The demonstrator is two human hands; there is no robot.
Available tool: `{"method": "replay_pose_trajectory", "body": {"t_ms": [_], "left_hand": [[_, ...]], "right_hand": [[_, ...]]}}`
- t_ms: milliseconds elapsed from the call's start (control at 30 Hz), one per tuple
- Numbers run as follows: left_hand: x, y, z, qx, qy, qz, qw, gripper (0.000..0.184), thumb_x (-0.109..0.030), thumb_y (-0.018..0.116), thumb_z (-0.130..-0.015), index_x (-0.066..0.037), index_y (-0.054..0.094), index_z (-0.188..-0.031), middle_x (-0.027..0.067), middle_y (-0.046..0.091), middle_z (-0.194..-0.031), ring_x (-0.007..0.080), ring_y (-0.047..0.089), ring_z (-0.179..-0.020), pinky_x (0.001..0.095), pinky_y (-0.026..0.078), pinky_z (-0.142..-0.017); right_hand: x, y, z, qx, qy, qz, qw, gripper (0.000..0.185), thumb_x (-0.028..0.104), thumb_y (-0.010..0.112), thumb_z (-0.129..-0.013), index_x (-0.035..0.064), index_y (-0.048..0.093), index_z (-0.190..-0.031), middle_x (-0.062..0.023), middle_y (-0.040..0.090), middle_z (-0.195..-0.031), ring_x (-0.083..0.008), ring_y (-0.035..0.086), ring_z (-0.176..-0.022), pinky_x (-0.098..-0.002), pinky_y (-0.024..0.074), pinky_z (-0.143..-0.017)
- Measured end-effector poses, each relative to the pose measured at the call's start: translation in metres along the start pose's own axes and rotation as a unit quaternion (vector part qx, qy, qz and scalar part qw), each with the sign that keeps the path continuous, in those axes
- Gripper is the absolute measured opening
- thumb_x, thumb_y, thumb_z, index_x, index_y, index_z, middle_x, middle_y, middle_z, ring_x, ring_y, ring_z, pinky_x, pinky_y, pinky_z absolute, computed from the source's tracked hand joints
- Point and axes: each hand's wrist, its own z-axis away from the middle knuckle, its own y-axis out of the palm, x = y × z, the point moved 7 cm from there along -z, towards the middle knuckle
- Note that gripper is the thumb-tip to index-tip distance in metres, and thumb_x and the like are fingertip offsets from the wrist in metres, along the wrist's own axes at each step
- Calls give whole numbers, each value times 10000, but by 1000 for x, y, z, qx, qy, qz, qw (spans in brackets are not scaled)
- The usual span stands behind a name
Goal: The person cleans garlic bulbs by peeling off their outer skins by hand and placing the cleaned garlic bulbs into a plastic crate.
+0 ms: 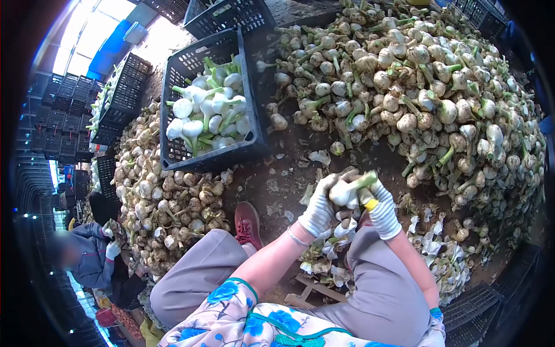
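My left hand [319, 209], in a white glove with soiled fingers, is closed around a garlic bulb [342, 194]. The bulb is white and peeled smooth, with a thick green stem [366, 180] pointing right. My right hand [384, 213], gloved too, is closed beside the stem. A small tool with a yellow part [371, 204] shows in its fingers; its working end is hidden, so I cannot tell its kind. Below my hands, peeled garlic skins [329, 251] lie between my legs. A black plastic crate [252, 110] ahead on the left holds clean white garlic bulbs [207, 107].
A big heap of unpeeled garlic [416, 75] rises ahead and to the right. Another garlic pile [167, 202] lies left, near a seated co-worker [92, 254] in gloves. More black crates [122, 95] stand at the left. Loose skins [439, 254] lie at the right.
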Motion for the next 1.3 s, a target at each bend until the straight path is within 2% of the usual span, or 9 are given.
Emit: {"method": "replay_pose_trajectory", "body": {"t_ms": [133, 233, 300, 433, 633, 833, 1100, 1200, 1300], "left_hand": [[-1, -21, -14, -14, 2, -278, 960, 871, -711, 336, -767, -79, 197, -1350, 101, 474, -1175, 182, 561, -897, 277, 517, -630], [-5, -8, 7, -28, 167, -396, 902, 827, -184, 704, -741, -41, 169, -1355, 72, 450, -1142, 141, 474, -1015, 260, 384, -904], [-22, -5, 12, -56, 333, -375, 863, 628, -85, 690, -737, -43, 330, -1250, 62, 505, -1057, 137, 497, -959, 262, 408, -871], [-41, -9, 3, -120, 173, -312, 927, 402, -180, 601, -824, -17, 439, -1153, 59, 516, -1088, 109, 509, -927, 251, 419, -853], [-46, -4, 1, -8, 226, -410, 883, 505, -125, 647, -764, -42, 415, -1205, 61, 519, -1088, 116, 504, -975, 260, 413, -886], [-18, -2, 11, 111, -41, -460, 880, 586, -253, 669, -758, -87, 426, -1265, 53, 534, -1131, 128, 492, -1031, 287, 371, -931], [-57, -58, 10, -214, 202, -340, 893, 179, -139, 615, -817, -41, 573, -960, 12, 574, -986, 65, 521, -847, 215, 435, -774], [-62, -53, 17, -172, 211, -239, 932, 165, -141, 617, -815, -50, 581, -947, 10, 596, -892, 71, 548, -788, 228, 464, -725], [-64, -50, 15, -148, 185, -121, 964, 232, -189, 650, -793, -78, 564, -978, 54, 583, -916, 141, 579, -780, 259, 486, -609]], "right_hand": [[-26, -8, 3, -2, 93, -12, 996, 233, 146, 574, -837, -4, 572, -1016, -15, 597, -855, -77, 538, -744, -219, 449, -677], [-31, -16, 4, -40, 45, 30, 998, 207, 111, 562, -832, -31, 581, -982, -59, 618, -825, -92, 549, -720, -236, 453, -669], [-27, -16, 3, -33, 3, 134, 990, 204, 87, 543, -832, -48, 577, -981, -97, 625, -817, -113, 554, -711, -245, 451, -672], [-13, -4, 1, -23, -40, 116, 992, 175, 68, 542, -826, -19, 592, -970, -102, 633, -814, -132, 561, -684, -262, 448, -640], [-14, -6, -4, 19, -46, 132, 990, 170, 72, 554, -826, -14, 596, -967, -71, 620, -796, -109, 540, -686, -262, 446, -642], [-47, -41, -21, -19, 40, 110, 993, 183, 43, 545, -821, -27, 588, -985, -55, 615, -857, -91, 527, -752, -226, 439, -692], [-13, -2, 4, 48, -55, 119, 990, 106, -1, 573, -795, -3, 596, -899, -43, 606, -818, -99, 524, -730, -241, 441, -687], [-38, -23, -9, 7, 67, 2, 998, 179, 2, 561, -798, 4, 588, -975, -51, 614, -875, -100, 543, -776, -242, 446, -691], [-133, -69, -23, 4, 71, 322, 944, 243, 97, 525, -794, 1, 571, -1013, -149, 624, -914, -206, 597, -802, -302, 462, -720]]}}
